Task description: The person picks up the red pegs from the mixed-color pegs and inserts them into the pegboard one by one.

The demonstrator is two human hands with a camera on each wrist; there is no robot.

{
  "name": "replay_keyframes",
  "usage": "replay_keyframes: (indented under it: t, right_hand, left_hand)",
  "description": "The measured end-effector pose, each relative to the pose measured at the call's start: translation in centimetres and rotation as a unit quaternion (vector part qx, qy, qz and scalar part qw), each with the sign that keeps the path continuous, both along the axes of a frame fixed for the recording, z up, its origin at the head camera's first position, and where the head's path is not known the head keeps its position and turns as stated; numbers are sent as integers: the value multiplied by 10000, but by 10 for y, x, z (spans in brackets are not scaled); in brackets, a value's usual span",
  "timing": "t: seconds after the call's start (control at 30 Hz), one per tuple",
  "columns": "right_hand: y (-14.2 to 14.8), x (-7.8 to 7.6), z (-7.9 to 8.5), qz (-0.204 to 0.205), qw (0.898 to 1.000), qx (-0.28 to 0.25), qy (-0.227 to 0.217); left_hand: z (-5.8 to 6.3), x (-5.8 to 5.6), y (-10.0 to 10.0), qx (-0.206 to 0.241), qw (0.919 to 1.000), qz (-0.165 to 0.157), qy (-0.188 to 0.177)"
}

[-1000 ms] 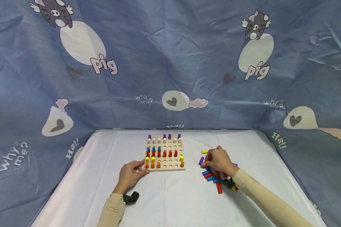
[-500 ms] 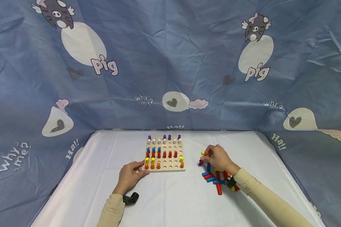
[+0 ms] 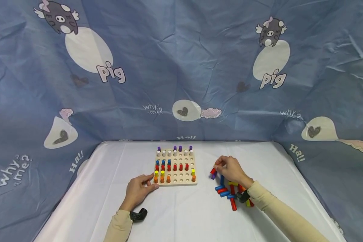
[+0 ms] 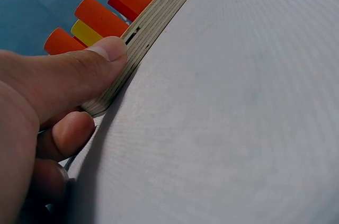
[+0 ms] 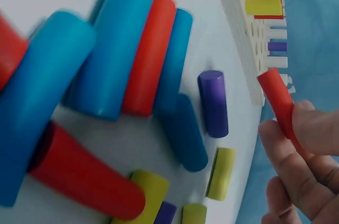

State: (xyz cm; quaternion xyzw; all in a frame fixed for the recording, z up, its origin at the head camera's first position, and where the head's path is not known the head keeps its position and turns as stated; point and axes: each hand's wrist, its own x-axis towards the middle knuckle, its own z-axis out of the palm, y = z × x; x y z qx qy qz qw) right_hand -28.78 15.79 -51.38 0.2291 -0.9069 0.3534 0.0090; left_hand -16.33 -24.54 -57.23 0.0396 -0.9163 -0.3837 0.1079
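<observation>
My left hand [image 3: 138, 190] holds the near left corner of a wooden pegboard [image 3: 184, 184]. In the left wrist view the thumb [image 4: 108, 49] presses the board's layered edge, with other fingers curled below. Purple, white, blue, red, yellow and orange pegs stand upright in rows, with bare holes among them. To the board's right, my right hand [image 3: 231, 169] pinches a red peg [image 5: 277, 97] between thumb and fingers, tilted and clear of the pile. A purple peg [image 5: 214, 102] lies on the white cloth near it.
Loose blue, red, yellow and purple pegs lie right of the board, beneath my right wrist, including a blue peg [image 3: 222, 180] and a red peg [image 3: 233, 204]. A white cloth [image 3: 175, 215] covers the table. A blue printed curtain [image 3: 181, 74] hangs behind and at both sides.
My right hand has drawn a red peg from the loose pegs and shifted slightly left with it. My left hand has kept its hold on the pegboard's corner.
</observation>
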Motion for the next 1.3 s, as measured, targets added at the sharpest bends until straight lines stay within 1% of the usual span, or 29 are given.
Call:
replay_keyframes:
  t: [0.2, 0.4, 0.5, 0.6, 0.73, 0.93, 1.3]
  right_hand:
    - [-5, 0, 1, -123, 9997, -197, -36]
    - [-10, -1, -4, -23, 9989, -461, 58]
    - [-14, -1, -6, -52, 9983, -573, 83]
    - [-18, -1, -8, -100, 9982, -585, 101]
    - [-25, -1, -6, -104, 9985, -515, 177]
    - [-36, -1, -4, -114, 9979, -555, 313]
    - [-59, -5, -5, -98, 9950, -525, 842]
  left_hand:
    - [1, 1, 1, 22, 10000, -51, -23]
    - [0, 1, 1, -8, 10000, -63, -14]
    - [-1, 2, 1, 17, 10000, -60, -23]
    - [-2, 3, 1, 48, 10000, -35, -48]
    - [-3, 3, 0, 55, 10000, -22, -57]
    - [-2, 3, 0, 47, 9999, -18, -114]
    - [-1, -1, -2, -14, 10000, -70, -47]
